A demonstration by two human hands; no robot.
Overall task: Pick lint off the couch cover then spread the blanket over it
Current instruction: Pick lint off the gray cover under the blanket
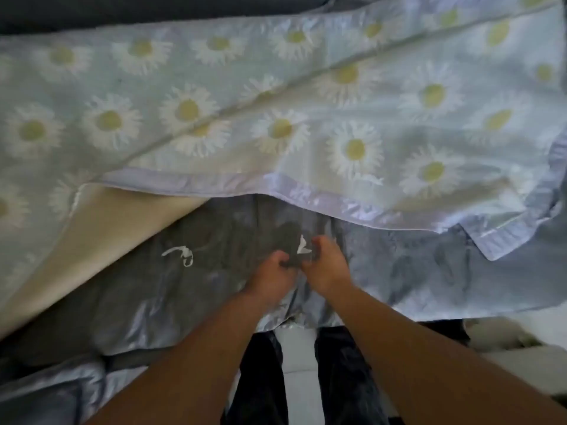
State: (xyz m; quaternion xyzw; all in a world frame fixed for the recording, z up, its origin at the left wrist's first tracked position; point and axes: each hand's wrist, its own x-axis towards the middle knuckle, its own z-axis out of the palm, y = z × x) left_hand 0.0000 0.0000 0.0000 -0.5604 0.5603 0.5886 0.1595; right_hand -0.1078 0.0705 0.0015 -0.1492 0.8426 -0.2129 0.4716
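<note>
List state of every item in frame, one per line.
Daisy-print light blue blanket with satin border: bunched on the couch, not spread, corner folded back showing cream underside.
Shiny grey-blue satin couch cover: wrinkled, front part uncovered.
White lint scrap: at the fingertips of both hands.
White stringy lint piece: lying loose on cover, untouched.
Left hand: fingers pinched.
Right hand: fingers pinched.

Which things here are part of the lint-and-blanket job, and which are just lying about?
Job:
- couch cover
- lint scrap between both hands
- lint string left of them
- daisy blanket
- left hand, right hand

Lying about:
- floor
- person's trousers
</note>
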